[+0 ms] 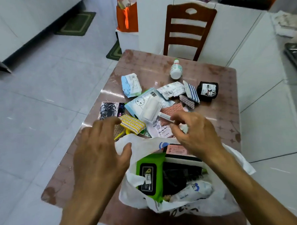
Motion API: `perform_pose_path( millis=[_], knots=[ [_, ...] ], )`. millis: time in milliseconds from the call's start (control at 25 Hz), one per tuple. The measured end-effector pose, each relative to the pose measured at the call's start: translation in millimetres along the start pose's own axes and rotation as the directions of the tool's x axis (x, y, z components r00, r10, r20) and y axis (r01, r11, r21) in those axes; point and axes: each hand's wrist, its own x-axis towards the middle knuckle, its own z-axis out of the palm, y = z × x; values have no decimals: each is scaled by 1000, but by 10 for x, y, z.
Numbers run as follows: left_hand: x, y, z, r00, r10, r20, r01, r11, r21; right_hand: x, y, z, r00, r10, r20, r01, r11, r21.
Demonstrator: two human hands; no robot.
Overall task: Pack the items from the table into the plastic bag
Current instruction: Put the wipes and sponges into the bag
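We note a crinkled white plastic bag (182,201) gaping on the glossy pink tabletop (217,109), a green wipes pack (149,177) inside, label unreadable. Beyond the bag, the right hand (194,132) pinches a lint roller (152,110) handle; the left hand (101,148), fingers spread, covers a yellow striped pouch (133,124).

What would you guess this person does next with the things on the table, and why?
Probably lift the lint roller into the plastic bag. The right hand already pinches its handle, the bag's mouth lies open just below with a green wipes pack inside, and the left hand touches the bag's rim.
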Motion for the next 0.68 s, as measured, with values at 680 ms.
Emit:
perform_pose_path(
  millis=[680],
  knots=[
    [-22, -811, 983, 738, 295, 607, -275, 953, -129, 1270, 3, 2016, 907, 48, 418, 101, 939, -328]
  ],
)
